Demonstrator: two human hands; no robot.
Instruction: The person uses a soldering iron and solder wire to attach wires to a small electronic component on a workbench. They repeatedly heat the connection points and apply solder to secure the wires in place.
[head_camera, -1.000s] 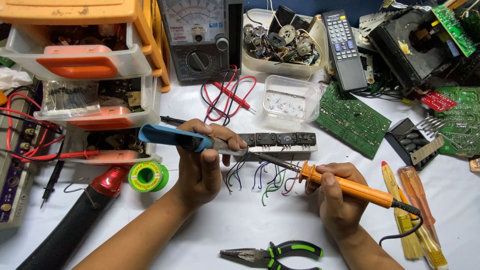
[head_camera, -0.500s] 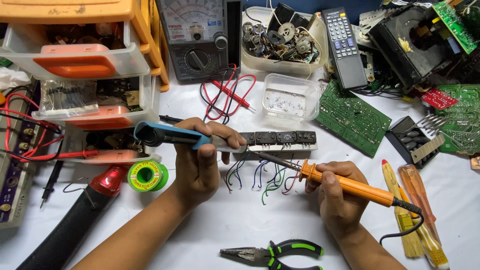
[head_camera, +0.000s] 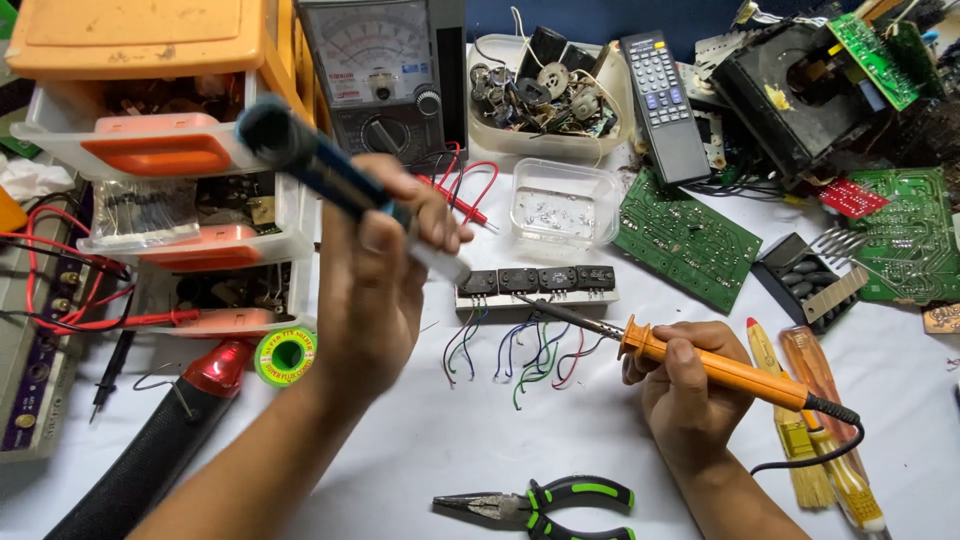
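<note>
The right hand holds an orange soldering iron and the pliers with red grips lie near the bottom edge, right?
Not quite. In the head view the pliers have green and black grips, not red. The right hand does hold the orange soldering iron.

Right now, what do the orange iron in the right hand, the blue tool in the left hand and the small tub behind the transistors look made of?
Soldering iron: handle looks like glossy orange plastic, with a dark, dull metal shaft and a black rubbery cord.
Blue tool: blurred; seems a smooth blue barrel with a black end and pale tip, probably plastic or painted metal.
Small tub: clear, slightly cloudy plastic; the contents show through its walls.
</note>
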